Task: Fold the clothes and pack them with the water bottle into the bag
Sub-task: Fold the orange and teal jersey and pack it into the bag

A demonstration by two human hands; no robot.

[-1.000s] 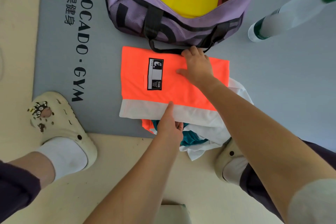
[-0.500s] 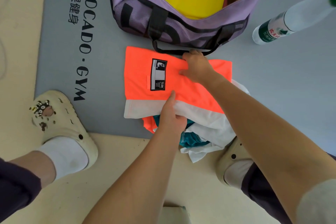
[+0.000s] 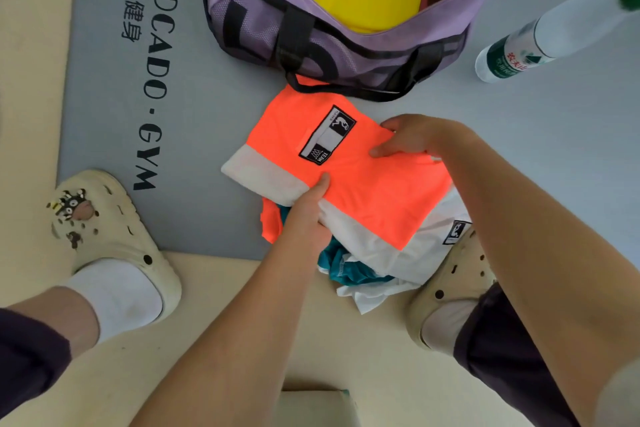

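Gripping the folded orange garment (image 3: 349, 184), both hands (image 3: 304, 218) (image 3: 412, 137) work over a grey gym mat (image 3: 114, 135).

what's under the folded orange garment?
Under the folded orange garment, held by both hands, a heap of unfolded clothes: teal fabric, white fabric with a small patch, an orange edge. How many pieces, and the mat beneath, are covered.

grey gym mat (image 3: 104, 121) printed with dark "AVOCADO · GYM" lettering (image 3: 156, 80) lay on cream floor (image 3: 207, 305) | cream perforated clog with small charms (image 3: 104, 229) over white sock (image 3: 117, 291) straddled mat's near edge | second cream clog (image 3: 453, 284) stood at right, against the mat's near edge
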